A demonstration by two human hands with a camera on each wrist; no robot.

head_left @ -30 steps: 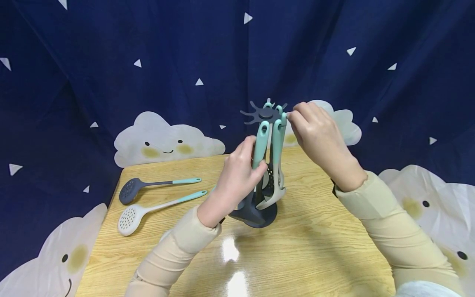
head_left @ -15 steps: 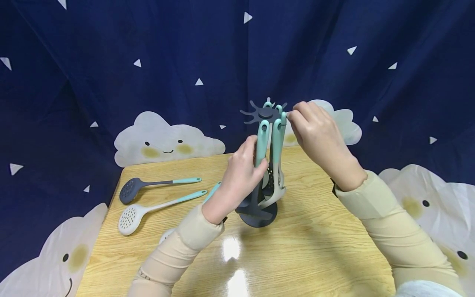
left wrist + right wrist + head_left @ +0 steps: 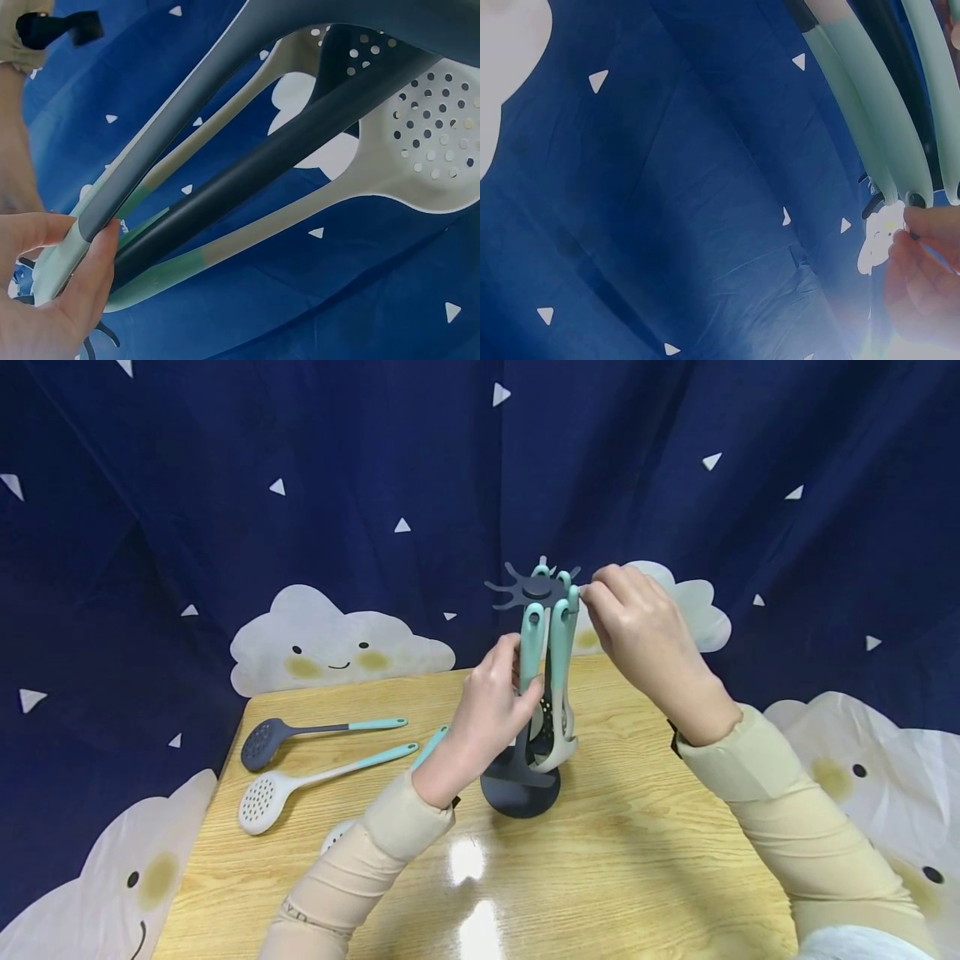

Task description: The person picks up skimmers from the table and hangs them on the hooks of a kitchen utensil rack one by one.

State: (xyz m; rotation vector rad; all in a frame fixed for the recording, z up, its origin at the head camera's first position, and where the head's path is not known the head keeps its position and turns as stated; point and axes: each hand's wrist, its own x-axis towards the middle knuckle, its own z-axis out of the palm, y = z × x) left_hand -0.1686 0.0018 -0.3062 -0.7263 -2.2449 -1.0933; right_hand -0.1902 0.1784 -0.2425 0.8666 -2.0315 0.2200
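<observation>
My left hand [image 3: 487, 706] grips the mint handle of a dark-blue utensil [image 3: 161, 161] with a broad curved head, thumb on one side and fingers on the other. It hangs upright at the front of a dark utensil stand [image 3: 536, 589], its handle's top hole right at a hook. My right hand [image 3: 637, 627] pinches the tip of a hook [image 3: 913, 234] on the stand's right side. Beside the left hand's utensil hangs a pale ladle [image 3: 558, 693]. A pale slotted utensil [image 3: 420, 142] and several others hang around the pole, partly hidden.
On the table [image 3: 637, 860] to the left lie a dark skimmer [image 3: 262, 743] and a pale skimmer [image 3: 262, 802]. A third pale perforated utensil [image 3: 335, 833] is mostly hidden under the left forearm. A dark blue curtain [image 3: 375, 460] hangs behind.
My left hand has shifted slightly right, and the dark utensil's lower end has swung right, closer over the stand's base. My right hand has stayed at its hook.
</observation>
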